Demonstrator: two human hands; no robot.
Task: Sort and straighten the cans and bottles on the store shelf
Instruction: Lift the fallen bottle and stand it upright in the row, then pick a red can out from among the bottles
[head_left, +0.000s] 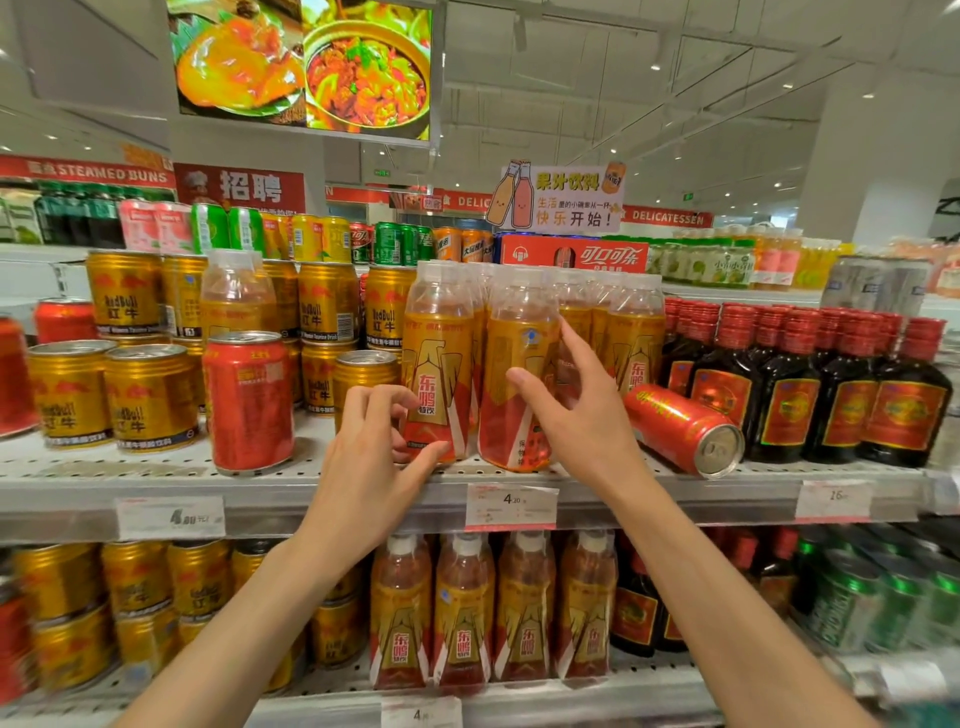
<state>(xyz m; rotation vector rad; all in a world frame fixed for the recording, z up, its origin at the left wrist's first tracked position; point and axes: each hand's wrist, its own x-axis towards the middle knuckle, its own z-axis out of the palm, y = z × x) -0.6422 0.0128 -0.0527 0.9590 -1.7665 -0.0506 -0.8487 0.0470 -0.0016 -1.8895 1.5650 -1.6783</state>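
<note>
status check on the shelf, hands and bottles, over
Left hand pinching front orange bottle low down. Right hand open, at the next bottle, not gripping. Red can lying on its side just right, needs standing.

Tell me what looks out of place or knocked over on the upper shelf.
A red can lies on its side between the orange bottles and the dark bottles, its top facing out. A second red can stands upright among the gold cans, apparently misplaced.
</note>
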